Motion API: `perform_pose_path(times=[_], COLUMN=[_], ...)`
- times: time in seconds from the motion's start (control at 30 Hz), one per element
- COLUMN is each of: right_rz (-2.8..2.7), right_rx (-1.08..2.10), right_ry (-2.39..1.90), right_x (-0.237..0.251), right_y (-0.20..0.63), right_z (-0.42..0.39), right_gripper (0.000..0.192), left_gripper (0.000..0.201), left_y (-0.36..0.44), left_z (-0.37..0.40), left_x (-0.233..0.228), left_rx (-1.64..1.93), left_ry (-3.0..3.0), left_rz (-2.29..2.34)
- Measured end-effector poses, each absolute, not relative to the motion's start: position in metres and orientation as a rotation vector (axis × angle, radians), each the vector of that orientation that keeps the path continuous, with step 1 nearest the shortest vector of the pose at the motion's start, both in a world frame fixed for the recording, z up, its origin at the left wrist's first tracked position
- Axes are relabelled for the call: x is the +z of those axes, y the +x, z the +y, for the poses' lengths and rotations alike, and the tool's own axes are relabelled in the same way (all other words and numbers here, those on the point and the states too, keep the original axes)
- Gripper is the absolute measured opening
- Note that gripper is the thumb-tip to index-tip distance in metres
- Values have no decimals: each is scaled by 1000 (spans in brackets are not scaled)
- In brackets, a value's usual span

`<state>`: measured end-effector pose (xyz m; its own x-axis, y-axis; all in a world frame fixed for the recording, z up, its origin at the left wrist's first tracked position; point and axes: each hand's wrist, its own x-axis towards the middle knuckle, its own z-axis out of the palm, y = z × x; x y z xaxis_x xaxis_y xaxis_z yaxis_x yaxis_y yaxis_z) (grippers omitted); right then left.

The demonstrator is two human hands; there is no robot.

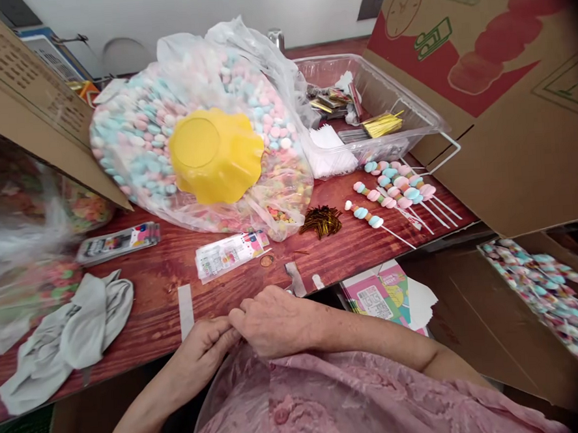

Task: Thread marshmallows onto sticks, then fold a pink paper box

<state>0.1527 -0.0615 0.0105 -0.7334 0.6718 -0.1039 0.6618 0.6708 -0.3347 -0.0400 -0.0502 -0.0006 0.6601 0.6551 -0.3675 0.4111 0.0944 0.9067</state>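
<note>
At the table's front edge my left hand [204,353] and my right hand [274,322] meet, close against the pink lace garment [319,397]. The fingers of both are curled and pressed together. Whatever lies between them, if anything, is hidden. Just beyond my hands are a stack of clear printed packets [230,254] and a strip of white tape [186,312]. Farther right lie a bunch of gold twist ties [321,221] and several marshmallow skewers [397,182] in pink, blue and white. A single skewer [364,213] lies nearest the edge.
A yellow wavy bowl [217,157] rests upside down on a large bag of marshmallows [141,124]. Behind stands a clear plastic tub [362,65]. Cardboard boxes [504,131] flank the table; one low at right [486,322] holds wrapped skewers. A grey cloth [87,323] lies at left.
</note>
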Motion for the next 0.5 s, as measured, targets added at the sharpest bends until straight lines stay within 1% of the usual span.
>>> perform_pose_path(times=[0.1, 0.23, 0.3, 0.37, 0.4, 0.5], right_rz=[-2848, -2707, -2596, -2576, -2622, -2890], right_rx=[475, 48, -76, -78, -31, 265], right_ry=[-1060, -925, -840, -750, -727, -808], right_x=[10, 5, -3, -13, -16, -16], right_y=[155, 162, 165, 167, 167, 169], right_z=[-63, -69, -67, -65, -64, -62], right_gripper=[21, 23, 22, 20, 19, 18], left_gripper=[36, 49, 51, 53, 53, 43], left_y=[-41, -40, -42, -45, -45, -41], left_z=[-54, -59, -58, -58, -59, -65], left_x=[-8, -10, -11, -13, -13, -10], left_rx=[258, 317, 252, 185, 169, 172], left_ry=[1454, 1192, 997, 975, 1061, 1634], left_rz=[957, 1003, 946, 863, 845, 919])
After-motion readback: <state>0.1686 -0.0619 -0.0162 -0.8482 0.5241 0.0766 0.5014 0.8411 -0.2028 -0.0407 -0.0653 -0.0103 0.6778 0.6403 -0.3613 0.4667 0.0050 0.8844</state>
